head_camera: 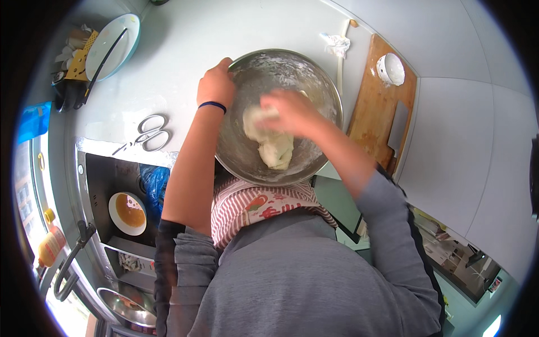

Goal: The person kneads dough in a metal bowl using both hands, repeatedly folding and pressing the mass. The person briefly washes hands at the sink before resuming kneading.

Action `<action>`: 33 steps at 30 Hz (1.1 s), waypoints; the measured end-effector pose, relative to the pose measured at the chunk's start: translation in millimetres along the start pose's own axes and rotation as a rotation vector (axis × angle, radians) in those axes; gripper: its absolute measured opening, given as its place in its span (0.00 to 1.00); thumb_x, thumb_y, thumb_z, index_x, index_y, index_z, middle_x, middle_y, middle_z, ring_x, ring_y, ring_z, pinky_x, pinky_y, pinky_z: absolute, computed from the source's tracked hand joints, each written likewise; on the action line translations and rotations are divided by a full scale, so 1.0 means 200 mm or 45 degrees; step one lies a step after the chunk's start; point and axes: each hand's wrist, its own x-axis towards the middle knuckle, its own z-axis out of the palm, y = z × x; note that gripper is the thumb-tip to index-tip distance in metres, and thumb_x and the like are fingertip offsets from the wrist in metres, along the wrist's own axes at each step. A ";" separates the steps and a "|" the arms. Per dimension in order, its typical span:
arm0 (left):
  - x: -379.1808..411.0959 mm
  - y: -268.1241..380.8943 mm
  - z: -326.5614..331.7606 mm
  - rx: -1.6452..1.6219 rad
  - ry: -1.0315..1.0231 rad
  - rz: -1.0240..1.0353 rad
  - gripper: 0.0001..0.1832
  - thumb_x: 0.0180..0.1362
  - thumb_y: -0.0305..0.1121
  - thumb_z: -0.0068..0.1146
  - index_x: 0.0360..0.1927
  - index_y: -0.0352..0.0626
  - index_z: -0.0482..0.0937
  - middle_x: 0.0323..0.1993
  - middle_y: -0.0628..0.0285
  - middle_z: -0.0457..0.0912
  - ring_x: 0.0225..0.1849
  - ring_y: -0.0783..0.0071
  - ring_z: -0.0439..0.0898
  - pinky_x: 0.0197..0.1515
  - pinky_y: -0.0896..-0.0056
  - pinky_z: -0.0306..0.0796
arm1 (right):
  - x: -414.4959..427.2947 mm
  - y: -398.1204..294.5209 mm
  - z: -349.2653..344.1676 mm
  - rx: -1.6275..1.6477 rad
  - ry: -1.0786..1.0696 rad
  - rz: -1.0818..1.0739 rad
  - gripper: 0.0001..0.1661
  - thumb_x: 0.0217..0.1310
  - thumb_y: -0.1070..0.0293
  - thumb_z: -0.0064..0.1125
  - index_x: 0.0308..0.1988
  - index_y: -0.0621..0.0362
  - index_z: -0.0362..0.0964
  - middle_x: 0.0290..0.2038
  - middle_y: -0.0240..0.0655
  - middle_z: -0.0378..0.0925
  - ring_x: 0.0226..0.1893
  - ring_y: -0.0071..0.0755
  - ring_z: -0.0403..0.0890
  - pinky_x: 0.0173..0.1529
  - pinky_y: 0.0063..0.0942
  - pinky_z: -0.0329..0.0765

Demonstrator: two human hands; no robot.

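A wide stainless steel bowl (pixel 320 156) with a flour-dusted inner wall stands at the counter's front edge, against the striped apron (pixel 231 202). Its upper left rim is gripped by my left hand (pixel 217 84), which has a dark band at the wrist. Inside lies a lump of pale dough (pixel 276 151), uneven and stretched upward to the left. My right hand (pixel 286 111) is over the upper part of the dough, fingers curled and blurred; whether they close on the dough cannot be told.
Scissors (pixel 153 134) lie left of the bowl, above a sink holding a bowl of brownish liquid (pixel 130 212). At right, a wooden cutting board (pixel 366 113) bears a small floury bowl (pixel 390 69) and a cleaver (pixel 398 126). A large light-blue bowl (pixel 111 48) stands upper left.
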 end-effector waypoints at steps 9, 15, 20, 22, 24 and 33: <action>-0.01 -0.07 -0.04 -0.016 0.060 -0.008 0.12 0.60 0.29 0.50 0.48 0.51 0.75 0.41 0.48 0.81 0.46 0.45 0.78 0.46 0.51 0.72 | -0.39 -0.06 0.04 -0.058 0.273 -0.306 0.19 0.45 0.52 0.71 0.28 0.49 0.70 0.45 0.37 0.67 0.50 0.45 0.69 0.61 0.45 0.60; -0.03 -0.07 -0.05 -0.037 0.042 -0.015 0.10 0.61 0.28 0.45 0.46 0.49 0.73 0.40 0.48 0.81 0.44 0.46 0.79 0.45 0.51 0.73 | -0.33 -0.07 0.25 0.124 0.207 0.132 0.45 0.32 0.52 0.78 0.52 0.52 0.65 0.60 0.39 0.62 0.57 0.45 0.66 0.63 0.49 0.57; -0.04 -0.08 -0.03 0.051 0.027 0.008 0.08 0.60 0.26 0.44 0.42 0.47 0.70 0.37 0.49 0.82 0.42 0.46 0.80 0.43 0.51 0.74 | -0.16 -0.08 0.30 0.015 0.359 0.156 0.51 0.29 0.51 0.78 0.57 0.49 0.66 0.53 0.37 0.71 0.53 0.46 0.72 0.58 0.45 0.64; -0.04 -0.08 -0.02 0.090 0.023 0.036 0.08 0.58 0.25 0.43 0.41 0.46 0.69 0.36 0.50 0.82 0.41 0.46 0.80 0.42 0.51 0.74 | -0.03 -0.03 0.33 -0.078 0.406 0.182 0.47 0.30 0.51 0.78 0.54 0.49 0.69 0.48 0.35 0.75 0.50 0.44 0.74 0.55 0.44 0.69; -0.04 -0.10 0.00 0.111 0.031 0.067 0.08 0.57 0.24 0.43 0.41 0.45 0.68 0.35 0.50 0.82 0.40 0.46 0.80 0.42 0.51 0.74 | 0.08 0.01 0.34 -0.039 0.397 0.237 0.43 0.31 0.50 0.78 0.52 0.47 0.72 0.45 0.34 0.76 0.48 0.43 0.76 0.51 0.40 0.73; 0.02 -0.05 -0.05 0.087 0.030 0.053 0.12 0.59 0.25 0.42 0.45 0.48 0.71 0.40 0.50 0.82 0.44 0.48 0.80 0.45 0.52 0.74 | 0.20 0.10 0.19 0.110 -0.083 0.282 0.42 0.44 0.41 0.69 0.55 0.52 0.67 0.50 0.48 0.73 0.50 0.50 0.76 0.50 0.42 0.75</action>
